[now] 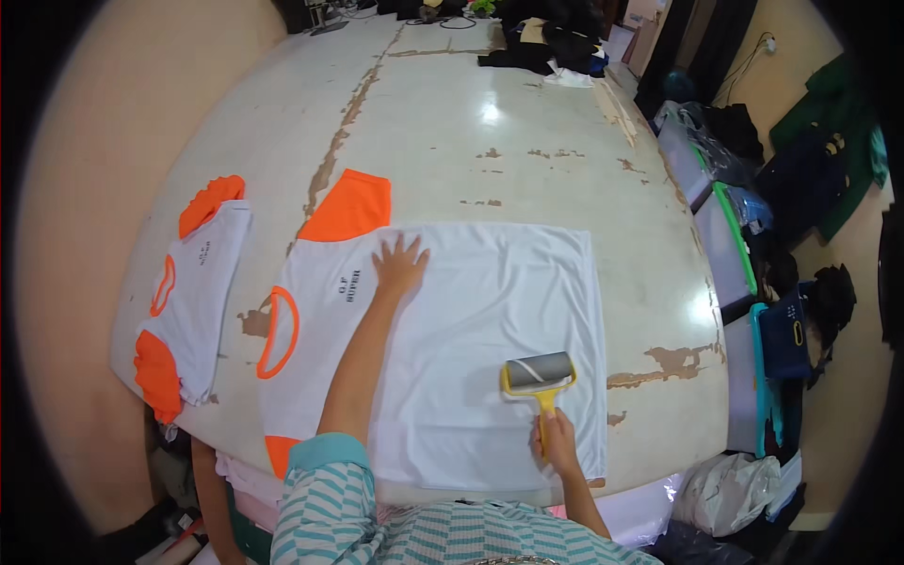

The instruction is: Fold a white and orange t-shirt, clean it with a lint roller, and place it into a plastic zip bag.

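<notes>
A white T-shirt [459,311] with orange sleeves and an orange neckband lies spread on the table, its neck to the left and its hem to the right. Small dark lettering is on its chest. My left hand [401,267] rests palm down on the shirt near its far edge, fingers spread. My right hand [556,439] grips the yellow handle of a lint roller [540,373]; its grey cylinder is over the shirt near the hem. Whether the roller touches the cloth I cannot tell. Wrinkles run through the cloth near the hem.
Another white shirt with orange sleeves [212,282] lies folded or bunched at the table's left end. Dark clothes [547,49] are piled at the far right. The pale table [438,127] has peeling patches. Storage bins [724,247] and a plastic bag [727,491] stand along the right side.
</notes>
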The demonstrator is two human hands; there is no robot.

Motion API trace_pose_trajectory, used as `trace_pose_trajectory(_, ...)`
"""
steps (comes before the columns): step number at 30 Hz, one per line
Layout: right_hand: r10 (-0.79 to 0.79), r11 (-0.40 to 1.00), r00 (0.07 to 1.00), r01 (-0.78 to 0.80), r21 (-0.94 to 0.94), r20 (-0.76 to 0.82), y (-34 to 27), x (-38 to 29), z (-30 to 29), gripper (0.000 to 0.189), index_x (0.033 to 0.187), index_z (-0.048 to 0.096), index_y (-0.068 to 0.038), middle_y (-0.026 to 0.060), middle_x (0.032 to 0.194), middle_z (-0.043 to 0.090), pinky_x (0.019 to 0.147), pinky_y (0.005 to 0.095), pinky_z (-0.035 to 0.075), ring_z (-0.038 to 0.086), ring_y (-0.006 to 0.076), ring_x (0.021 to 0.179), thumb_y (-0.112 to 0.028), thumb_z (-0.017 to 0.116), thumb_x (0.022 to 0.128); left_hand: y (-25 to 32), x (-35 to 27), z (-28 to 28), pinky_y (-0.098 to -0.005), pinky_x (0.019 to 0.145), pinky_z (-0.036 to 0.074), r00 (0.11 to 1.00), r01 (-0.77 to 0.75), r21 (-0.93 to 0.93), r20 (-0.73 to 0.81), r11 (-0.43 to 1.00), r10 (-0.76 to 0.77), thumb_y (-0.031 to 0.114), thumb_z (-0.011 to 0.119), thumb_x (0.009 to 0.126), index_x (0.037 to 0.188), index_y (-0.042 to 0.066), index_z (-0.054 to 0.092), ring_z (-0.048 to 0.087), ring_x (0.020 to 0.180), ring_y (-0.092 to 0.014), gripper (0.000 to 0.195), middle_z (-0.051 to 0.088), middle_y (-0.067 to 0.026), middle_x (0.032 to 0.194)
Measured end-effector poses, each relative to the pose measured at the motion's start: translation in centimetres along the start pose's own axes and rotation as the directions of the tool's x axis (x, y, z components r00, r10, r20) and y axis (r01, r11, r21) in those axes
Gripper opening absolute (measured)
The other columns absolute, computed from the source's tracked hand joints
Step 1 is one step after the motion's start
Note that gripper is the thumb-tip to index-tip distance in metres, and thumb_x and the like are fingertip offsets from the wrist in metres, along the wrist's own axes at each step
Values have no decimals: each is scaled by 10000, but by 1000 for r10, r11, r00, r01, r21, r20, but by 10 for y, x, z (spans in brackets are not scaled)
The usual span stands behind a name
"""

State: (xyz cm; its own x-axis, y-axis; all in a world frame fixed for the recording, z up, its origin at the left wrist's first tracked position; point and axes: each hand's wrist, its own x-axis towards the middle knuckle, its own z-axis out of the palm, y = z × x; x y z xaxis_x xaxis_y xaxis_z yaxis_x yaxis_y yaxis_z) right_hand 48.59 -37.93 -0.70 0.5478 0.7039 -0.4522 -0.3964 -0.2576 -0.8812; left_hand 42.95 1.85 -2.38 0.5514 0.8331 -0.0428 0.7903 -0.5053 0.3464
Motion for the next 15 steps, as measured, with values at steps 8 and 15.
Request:
trace_pose_trajectory(8,-14,995,1000,14,-101,-4,-21,40,9,311,769,447,-53,-5,525,422,335,215,309,383,68,374,-323,383,910,-11,0,18,-576,1004,39,993,-14,135,-118,991,30,451,326,873,1337,252,278,76,1298,-367,508,159,-55,1422)
trace_pose_trajectory(15,-130,973,992,128,-190,3,-80,187,42,414,720,451,-47,18,494,436,347,238,324,399,93,366,-418,380,891,-8,-1,16,-560,1012,25,994,0,152,-105,988,16,447,327,873,1343,256,262,72,1302,-358,512,148,-52,1426)
